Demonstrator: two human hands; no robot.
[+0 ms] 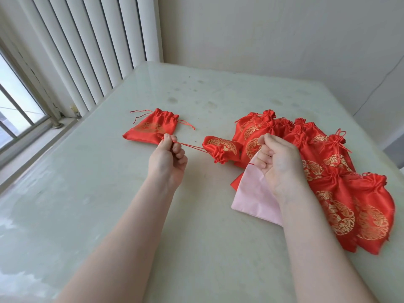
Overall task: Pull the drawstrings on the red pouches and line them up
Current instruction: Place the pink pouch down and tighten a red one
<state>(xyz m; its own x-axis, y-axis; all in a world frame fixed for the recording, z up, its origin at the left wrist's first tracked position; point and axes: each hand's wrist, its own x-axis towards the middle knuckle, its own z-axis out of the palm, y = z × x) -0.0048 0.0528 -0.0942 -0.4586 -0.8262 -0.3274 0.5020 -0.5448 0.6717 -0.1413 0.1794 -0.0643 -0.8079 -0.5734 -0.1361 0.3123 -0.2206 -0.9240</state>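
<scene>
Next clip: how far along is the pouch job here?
Early. One cinched pouch lies apart on the left. The left hand and right hand pull the drawstrings of a second pouch. The pile on the right remains to line up.

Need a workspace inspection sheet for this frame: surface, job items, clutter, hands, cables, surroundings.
Surface: pale glossy table, faint smudges toward the far side.
Job's things: one cinched pouch lies alone at left; held pouch between the hands, its mouth gathered; pile of pouches at right, overlapping.
Clutter: pink cloth partly under the pile and the right wrist.
Hands: left hand pinches the drawstring, taut toward the held pouch; right hand grips the other cord end.
Cables: thin line down the wall at right; unclear whether cable or crack.
Surroundings: vertical blinds, window at left, plain wall behind.
</scene>
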